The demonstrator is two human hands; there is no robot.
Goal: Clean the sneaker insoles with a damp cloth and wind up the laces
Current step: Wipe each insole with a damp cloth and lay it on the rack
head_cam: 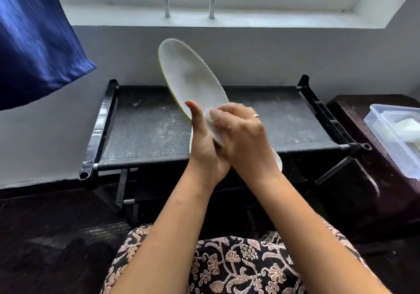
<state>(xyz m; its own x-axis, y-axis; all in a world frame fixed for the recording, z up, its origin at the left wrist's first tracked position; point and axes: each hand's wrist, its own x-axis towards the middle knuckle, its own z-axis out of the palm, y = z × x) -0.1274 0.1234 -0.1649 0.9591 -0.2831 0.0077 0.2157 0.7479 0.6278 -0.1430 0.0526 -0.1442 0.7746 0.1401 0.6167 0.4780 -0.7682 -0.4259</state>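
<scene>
Centrally, the left hand (204, 150) grips the lower end of a white, green-edged sneaker insole (191, 75), thumb raised along its edge, holding it tilted in the air above a black mesh-topped rack (145, 130). The right hand (245, 134) curls over what appears to be a small white cloth (216, 134), pressing it to the insole. A clear plastic box (381, 130) sits on a dark table (375, 193) at right; a blue curtain (34, 43) hangs at left.

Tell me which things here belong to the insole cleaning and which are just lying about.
In use: insole, held by the left hand; cloth, in the right hand.
Lying about: black rack, plastic box, blue curtain.
</scene>
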